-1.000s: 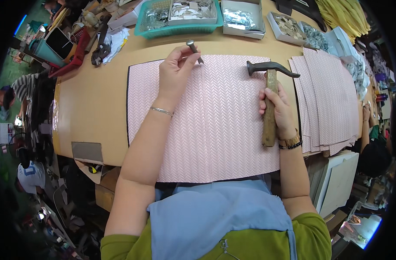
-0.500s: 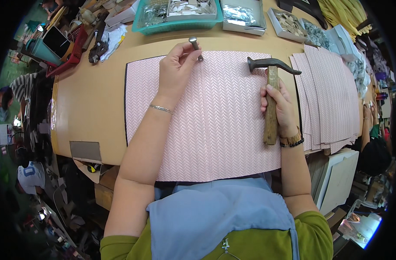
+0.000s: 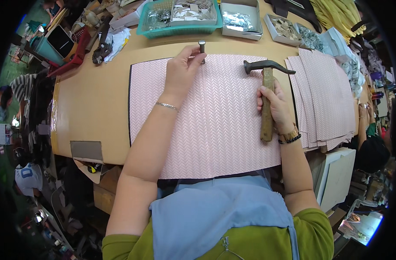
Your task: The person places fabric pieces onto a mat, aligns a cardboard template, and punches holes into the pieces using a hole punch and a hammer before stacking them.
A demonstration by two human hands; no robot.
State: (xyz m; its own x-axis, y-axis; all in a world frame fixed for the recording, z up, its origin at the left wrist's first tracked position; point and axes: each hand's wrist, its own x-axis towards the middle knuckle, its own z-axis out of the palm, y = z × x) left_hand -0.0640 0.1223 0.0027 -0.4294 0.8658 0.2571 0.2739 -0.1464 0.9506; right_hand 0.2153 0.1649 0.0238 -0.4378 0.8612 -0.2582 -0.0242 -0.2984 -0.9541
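Roughly upright punch, tip down

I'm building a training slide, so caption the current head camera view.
Left hand pinches a metal rod near a pink herringbone sheet's far edge; right hand grips a hammer.

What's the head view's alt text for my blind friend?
A person's left hand holds a short metal tool near the far edge of a pink sheet; the right hand holds a hammer. More pink sheets lie at right.
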